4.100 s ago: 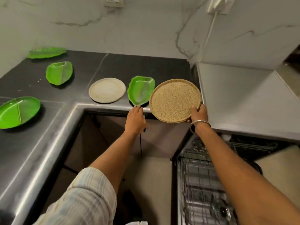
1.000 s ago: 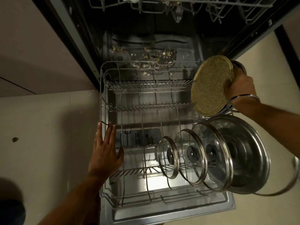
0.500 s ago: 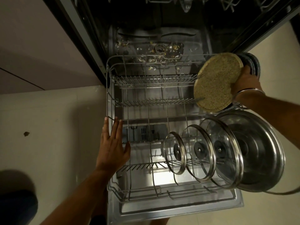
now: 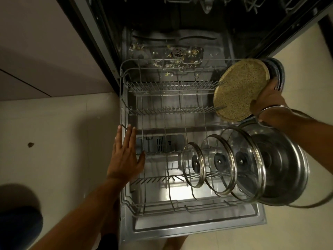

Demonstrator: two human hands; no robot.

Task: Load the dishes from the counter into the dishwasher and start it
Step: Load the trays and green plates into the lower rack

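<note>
Two hands are at work over the pulled-out lower rack (image 4: pixel 124 98) of the dishwasher (image 4: pixel 180 33). My right hand (image 4: pixel 268 98) grips the speckled tan plate (image 4: pixel 239 91) by its right edge, fingers curled behind it and the thumb on its near rim. I hold the plate on edge, tilted, its face turned to the left, at the far right corner of the rack, where its lower left edge meets the rows of tines. Just behind it on the right stand dark round dishes (image 4: pixel 275 71), already upright in the rack. A metal bangle (image 4: pixel 270 114) sits on my right wrist.

My left hand (image 4: pixel 126 156) lies flat and open, fingers straight and close together, at the left rim of the rack, the fingertips reaching the top wire; I cannot tell how firmly it presses.

Near me on the right side of the rack three glass lids (image 4: pixel 223 165) with steel rims stand upright in a row, small to large from left to right, and a big steel lid (image 4: pixel 284 170) leans just beyond the largest. Food scraps (image 4: pixel 173 64) lie scattered on the tub floor around the filter, far behind the rack. The open door (image 4: pixel 180 228) lies flat under the rack, above a pale tiled floor (image 4: pixel 54 141).
</note>
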